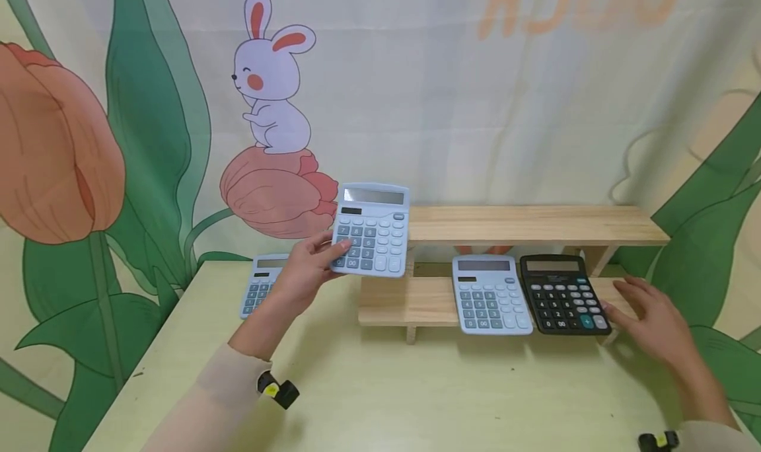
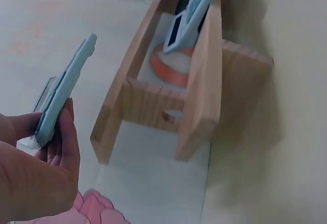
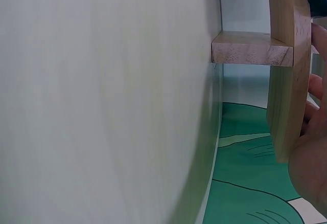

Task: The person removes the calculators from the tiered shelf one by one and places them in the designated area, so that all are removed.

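My left hand [image 1: 306,270] pinches a light blue calculator [image 1: 371,230] by its lower left side, thumb over the keys. It is held up in front of the left end of a two-level wooden shelf [image 1: 535,224]. In the left wrist view this calculator [image 2: 64,88] appears edge-on between thumb and fingers. Another light blue calculator [image 1: 492,297] leans on the lower level, beside a black calculator [image 1: 563,297]. My right hand [image 1: 656,320] is at the shelf's right end, fingers extended, thumb at the black calculator's right edge; whether it touches is unclear.
A third light blue calculator [image 1: 257,287] is at the table's back left, partly hidden behind my left hand. The shelf stands on a pale yellow-green table [image 1: 446,392]. Behind it hangs a curtain [image 1: 446,108] printed with a rabbit and tulips.
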`<act>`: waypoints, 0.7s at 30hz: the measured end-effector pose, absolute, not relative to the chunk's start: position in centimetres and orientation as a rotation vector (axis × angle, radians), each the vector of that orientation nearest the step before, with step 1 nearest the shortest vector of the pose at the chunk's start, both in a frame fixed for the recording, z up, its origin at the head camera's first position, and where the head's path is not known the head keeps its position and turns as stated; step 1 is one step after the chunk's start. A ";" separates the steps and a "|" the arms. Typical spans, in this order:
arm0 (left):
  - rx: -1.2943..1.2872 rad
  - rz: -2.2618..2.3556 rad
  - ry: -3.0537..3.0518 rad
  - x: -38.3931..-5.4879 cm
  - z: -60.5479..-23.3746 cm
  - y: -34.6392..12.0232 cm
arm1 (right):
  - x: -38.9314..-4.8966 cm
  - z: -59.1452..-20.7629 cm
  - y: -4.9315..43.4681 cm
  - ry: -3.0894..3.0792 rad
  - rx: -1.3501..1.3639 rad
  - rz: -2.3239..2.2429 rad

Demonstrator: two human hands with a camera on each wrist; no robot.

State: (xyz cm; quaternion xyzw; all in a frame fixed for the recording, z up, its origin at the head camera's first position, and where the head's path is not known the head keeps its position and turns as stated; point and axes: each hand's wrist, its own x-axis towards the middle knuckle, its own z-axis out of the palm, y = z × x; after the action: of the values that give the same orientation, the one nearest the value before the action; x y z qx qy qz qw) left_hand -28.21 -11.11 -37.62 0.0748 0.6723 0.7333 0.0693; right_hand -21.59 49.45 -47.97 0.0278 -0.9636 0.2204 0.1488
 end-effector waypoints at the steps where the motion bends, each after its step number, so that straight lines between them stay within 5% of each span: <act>1: 0.213 2.200 2.037 -28.2 -37.7 -11.7 | -21.6 -48.0 49.5 -2.773 0.077 0.634; 21: -0.176 2.004 2.339 -29.6 -41.3 -17.6 | -21.7 -48.2 49.6 -2.775 0.058 0.631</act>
State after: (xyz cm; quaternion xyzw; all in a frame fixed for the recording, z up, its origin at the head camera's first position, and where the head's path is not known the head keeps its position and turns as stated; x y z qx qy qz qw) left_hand -29.57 -17.56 -41.32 -0.0570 0.7578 0.6493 0.0284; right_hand -21.69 49.59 -48.16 0.0202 -0.9644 0.2191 0.1470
